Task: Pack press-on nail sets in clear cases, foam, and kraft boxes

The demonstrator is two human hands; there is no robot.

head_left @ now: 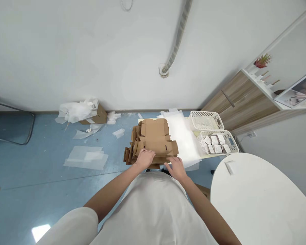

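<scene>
A flattened brown cardboard box (155, 129) lies unfolded on top of a stack of similar flat boxes (134, 137), its side flaps spread and two dark slots near its front edge. My left hand (145, 158) rests on the left part of that front edge, fingers laid over the cardboard. At the right front corner is my right hand (177, 168), thumb apart from the fingers and fingertips touching the flap. Neither hand is visibly closed around the board. The undersides of the front flaps are partly hidden by my hands.
White sheets (182, 136) lie right of the stack. Beyond them stand a white basket (206, 128) and another basket (236, 149) holding several small white packets. A round white table (262, 200) is at right. Left, a carton (101, 115) with crumpled wrapping and loose sheets (85, 158) occupy the floor.
</scene>
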